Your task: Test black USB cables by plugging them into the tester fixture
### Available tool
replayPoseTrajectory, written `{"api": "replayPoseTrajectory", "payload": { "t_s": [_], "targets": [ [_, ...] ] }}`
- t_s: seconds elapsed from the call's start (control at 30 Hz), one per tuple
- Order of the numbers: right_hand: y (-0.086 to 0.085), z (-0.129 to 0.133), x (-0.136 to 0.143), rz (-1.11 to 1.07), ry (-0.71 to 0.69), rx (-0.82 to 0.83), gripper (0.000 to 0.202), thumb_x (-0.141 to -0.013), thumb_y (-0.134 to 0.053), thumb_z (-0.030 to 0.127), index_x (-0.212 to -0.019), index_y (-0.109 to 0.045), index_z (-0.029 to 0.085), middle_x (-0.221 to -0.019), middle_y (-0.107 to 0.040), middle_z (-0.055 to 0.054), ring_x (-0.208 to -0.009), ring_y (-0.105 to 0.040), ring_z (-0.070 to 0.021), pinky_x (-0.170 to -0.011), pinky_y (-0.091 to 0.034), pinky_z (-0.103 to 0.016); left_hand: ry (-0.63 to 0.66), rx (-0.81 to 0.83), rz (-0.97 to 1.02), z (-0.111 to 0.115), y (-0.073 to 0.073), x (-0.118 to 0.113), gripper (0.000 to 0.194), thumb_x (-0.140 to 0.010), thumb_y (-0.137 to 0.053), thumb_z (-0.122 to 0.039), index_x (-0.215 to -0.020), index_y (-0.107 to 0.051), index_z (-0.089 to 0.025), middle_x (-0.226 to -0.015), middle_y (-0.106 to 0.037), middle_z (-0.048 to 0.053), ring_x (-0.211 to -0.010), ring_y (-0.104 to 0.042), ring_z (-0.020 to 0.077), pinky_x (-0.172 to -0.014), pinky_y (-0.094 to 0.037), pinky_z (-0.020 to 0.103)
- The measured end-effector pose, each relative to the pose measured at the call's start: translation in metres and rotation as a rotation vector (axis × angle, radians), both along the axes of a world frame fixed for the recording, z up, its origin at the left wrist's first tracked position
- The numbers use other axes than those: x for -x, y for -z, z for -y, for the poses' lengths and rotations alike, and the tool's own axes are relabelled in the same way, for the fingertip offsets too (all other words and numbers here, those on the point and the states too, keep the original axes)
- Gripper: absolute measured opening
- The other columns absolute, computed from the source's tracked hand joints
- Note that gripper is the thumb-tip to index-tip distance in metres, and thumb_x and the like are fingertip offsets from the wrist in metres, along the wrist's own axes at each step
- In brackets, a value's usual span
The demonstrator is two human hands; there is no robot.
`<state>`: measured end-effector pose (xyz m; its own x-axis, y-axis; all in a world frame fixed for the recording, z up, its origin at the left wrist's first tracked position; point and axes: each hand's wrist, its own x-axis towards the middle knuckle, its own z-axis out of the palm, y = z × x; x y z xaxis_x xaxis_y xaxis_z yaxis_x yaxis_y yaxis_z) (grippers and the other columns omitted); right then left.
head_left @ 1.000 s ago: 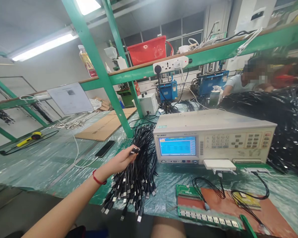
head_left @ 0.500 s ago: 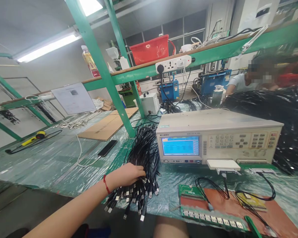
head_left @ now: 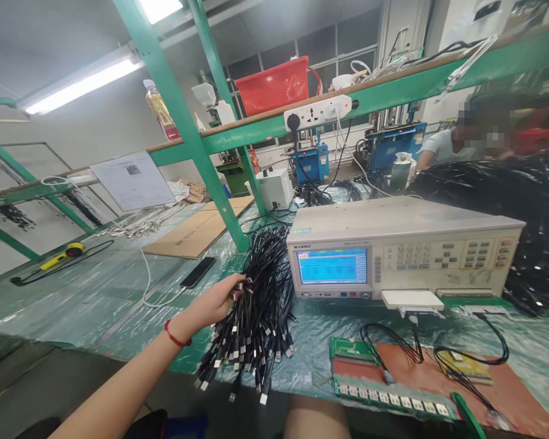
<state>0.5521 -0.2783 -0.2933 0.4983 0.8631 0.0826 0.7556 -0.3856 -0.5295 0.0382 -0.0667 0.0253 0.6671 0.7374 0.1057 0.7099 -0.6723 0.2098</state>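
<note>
Head camera, looking forward-down, near bench (head_left: 96,299).

Bright ceiling tube lights (head_left: 80,88) glare; edges warped, right side blurred.

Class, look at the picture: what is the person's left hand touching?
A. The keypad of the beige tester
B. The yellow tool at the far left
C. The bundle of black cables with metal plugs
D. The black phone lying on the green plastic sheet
C: the left hand pinches plug ends in the bundle of black cables with metal plugs, left of the beige tester with the blue screen.
</note>
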Motion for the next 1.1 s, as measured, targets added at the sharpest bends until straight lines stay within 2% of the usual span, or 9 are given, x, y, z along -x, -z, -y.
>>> {"api": "replayPoseTrajectory", "payload": {
  "t_s": [0.13,0.23,0.37,0.5,0.63,0.8,0.93,1.03,1.1],
  "targets": [
    [0.003,-0.087,0.012,-0.083,-0.028,0.037,0.055,-0.079,-0.044,0.055,-0.122,-0.075,0.04,-0.125,-0.067,0.0,-0.13,-0.05,-0.0544,-0.074,-0.048,-0.064,0.022,0.097,-0.06,0.01,0.005,0.009,0.03,-0.085,-0.048,-0.008,-0.109,-0.058,-0.024,-0.086,-0.069,0.001,-0.073,-0.065,0.0197,-0.068,-0.047,0.029],
    [0.005,-0.114,0.022,-0.086,-0.027,0.037,0.056,-0.075,-0.05,0.055,-0.124,-0.074,0.042,-0.129,-0.066,0.002,-0.13,-0.051,-0.0539,-0.073,-0.05,-0.063,0.09,0.18,-0.11,0.016,0.011,0.008,0.041,-0.076,-0.056,-0.007,-0.111,-0.065,-0.026,-0.098,-0.074,0.001,-0.087,-0.069,0.0218,-0.078,-0.05,0.028],
    [0.004,-0.118,0.025,-0.089,-0.02,0.049,0.06,-0.079,-0.039,0.056,-0.126,-0.073,0.04,-0.124,-0.067,0.003,-0.13,-0.049,-0.0558,-0.073,-0.047,-0.065,0.152,0.243,-0.157,0.017,0.019,0.005,0.063,-0.064,-0.05,0.004,-0.113,-0.07,-0.029,-0.104,-0.072,0.001,-0.099,-0.07,0.0226,-0.086,-0.05,0.029],
    [0.001,-0.116,0.024,-0.086,-0.019,0.058,0.059,-0.08,-0.037,0.055,-0.123,-0.075,0.039,-0.12,-0.069,0.002,-0.13,-0.049,-0.0563,-0.073,-0.046,-0.066,0.162,0.22,-0.129,0.016,0.022,0.002,0.056,-0.061,-0.044,0.008,-0.099,-0.069,-0.026,-0.106,-0.066,0.003,-0.093,-0.067,0.0215,-0.081,-0.05,0.029],
    [-0.001,-0.115,0.026,-0.081,-0.021,0.061,0.055,-0.082,-0.047,0.057,-0.127,-0.072,0.038,-0.121,-0.069,-0.003,-0.128,-0.054,-0.0516,-0.078,-0.051,-0.065,0.11,0.128,0.008,0.012,0.014,0.006,0.048,-0.08,-0.04,0.006,-0.114,-0.056,-0.024,-0.125,-0.061,0.008,-0.118,-0.056,0.0239,-0.103,-0.044,0.037],
    [0.0,-0.11,0.028,-0.071,-0.027,0.056,0.055,-0.093,-0.033,0.056,-0.125,-0.073,0.036,-0.121,-0.069,0.0,-0.132,-0.052,-0.0477,-0.081,-0.052,-0.063,-0.063,-0.02,0.148,0.003,0.003,0.026,0.018,-0.101,-0.035,-0.018,-0.114,-0.046,-0.021,-0.105,-0.06,0.008,-0.094,-0.057,0.0222,-0.085,-0.047,0.034],
    [0.002,-0.11,0.028,-0.061,-0.027,0.044,0.051,-0.097,-0.045,0.057,-0.133,-0.067,0.03,-0.127,-0.067,-0.004,-0.133,-0.05,-0.0445,-0.095,-0.05,-0.062,-0.013,0.027,0.059,0.008,0.008,0.025,0.014,-0.089,-0.044,-0.011,-0.096,-0.051,-0.022,-0.08,-0.058,0.0,-0.069,-0.054,0.018,-0.066,-0.041,0.028],
    [0.005,-0.111,0.027,-0.054,-0.03,0.037,0.061,-0.088,-0.065,0.06,-0.141,-0.058,0.03,-0.133,-0.063,-0.01,-0.131,-0.053,-0.0397,-0.101,-0.048,-0.063,0.114,0.14,-0.069,0.014,0.014,0.016,0.033,-0.072,-0.051,-0.001,-0.093,-0.06,-0.025,-0.084,-0.068,-0.001,-0.077,-0.064,0.0189,-0.069,-0.043,0.026],
    [0.008,-0.111,0.026,-0.049,-0.03,0.038,0.055,-0.093,-0.054,0.059,-0.141,-0.059,0.032,-0.129,-0.065,-0.007,-0.132,-0.052,-0.0427,-0.098,-0.048,-0.066,0.175,0.179,-0.137,0.017,0.016,0.011,0.038,-0.067,-0.052,0.001,-0.09,-0.064,-0.027,-0.087,-0.07,-0.001,-0.08,-0.067,0.0204,-0.069,-0.043,0.027]
  ]
}}
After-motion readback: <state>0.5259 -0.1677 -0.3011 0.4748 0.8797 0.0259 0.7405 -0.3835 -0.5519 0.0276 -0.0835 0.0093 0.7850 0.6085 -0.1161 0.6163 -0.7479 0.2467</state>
